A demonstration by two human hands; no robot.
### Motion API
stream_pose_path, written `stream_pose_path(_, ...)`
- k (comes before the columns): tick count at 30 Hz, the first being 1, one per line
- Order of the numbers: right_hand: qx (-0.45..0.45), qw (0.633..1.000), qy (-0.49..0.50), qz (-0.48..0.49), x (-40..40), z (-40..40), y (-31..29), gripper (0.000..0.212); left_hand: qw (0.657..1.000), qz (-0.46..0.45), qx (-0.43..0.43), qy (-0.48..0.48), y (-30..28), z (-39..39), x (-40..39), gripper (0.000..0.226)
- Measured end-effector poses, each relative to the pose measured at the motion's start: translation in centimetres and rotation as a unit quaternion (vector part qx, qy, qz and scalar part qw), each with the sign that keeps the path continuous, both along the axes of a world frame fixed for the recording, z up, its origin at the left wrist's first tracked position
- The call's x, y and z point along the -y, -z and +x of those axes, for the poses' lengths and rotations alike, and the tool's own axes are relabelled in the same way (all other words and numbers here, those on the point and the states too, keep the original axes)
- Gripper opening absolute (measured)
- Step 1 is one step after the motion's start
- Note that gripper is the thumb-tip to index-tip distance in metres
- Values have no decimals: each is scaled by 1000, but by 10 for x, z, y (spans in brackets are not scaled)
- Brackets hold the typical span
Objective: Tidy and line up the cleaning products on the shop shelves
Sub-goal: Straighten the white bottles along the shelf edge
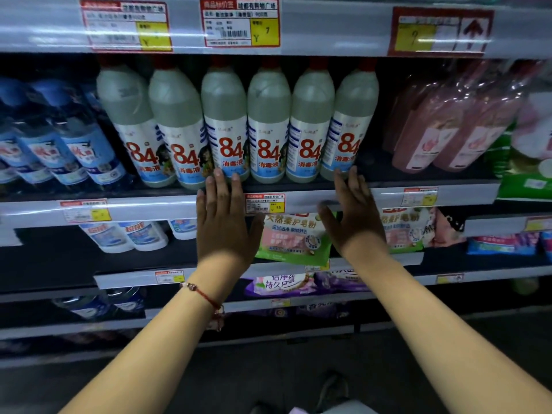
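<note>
Six white bottles (pixel 239 124) marked "84" stand in a row on the shelf (pixel 298 198), between blue bottles (pixel 68 138) and pink bottles (pixel 442 127). The left hand (pixel 222 222) reaches up flat, fingers straight, fingertips at the third bottle's base, holding nothing. The right hand (pixel 352 216) is likewise spread, fingertips near the sixth bottle's base, above a green pouch (pixel 294 237).

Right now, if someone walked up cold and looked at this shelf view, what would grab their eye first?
First, the row of six white 84 disinfectant bottles with red caps, filling the middle shelf. Next, the two open hands reaching up to it: the left hand with fingertips at the base of the third bottle, the right hand at the base of the sixth. Then the red-and-yellow price tags on the shelf edge above.
</note>
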State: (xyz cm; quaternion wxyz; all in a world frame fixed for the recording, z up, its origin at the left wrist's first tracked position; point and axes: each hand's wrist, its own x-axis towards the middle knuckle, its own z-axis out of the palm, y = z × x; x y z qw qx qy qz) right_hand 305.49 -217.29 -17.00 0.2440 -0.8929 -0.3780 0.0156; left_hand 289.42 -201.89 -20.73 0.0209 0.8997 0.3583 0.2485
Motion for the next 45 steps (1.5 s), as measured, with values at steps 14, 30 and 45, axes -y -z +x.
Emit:
stream_pose_path(14,-6,997,-74,33,-22,-45,-4,79,999,-26,24,-22,1,-46,-22,85)
stream_pose_path(30,6,999,-36,-3,-35,-45,6,82,999,20,1,-32,-10,-29,-9,81)
stream_pose_path(45,12,999,-32,-14,-37,-46,8,82,998,-4,51,-31,3,-36,-33,79)
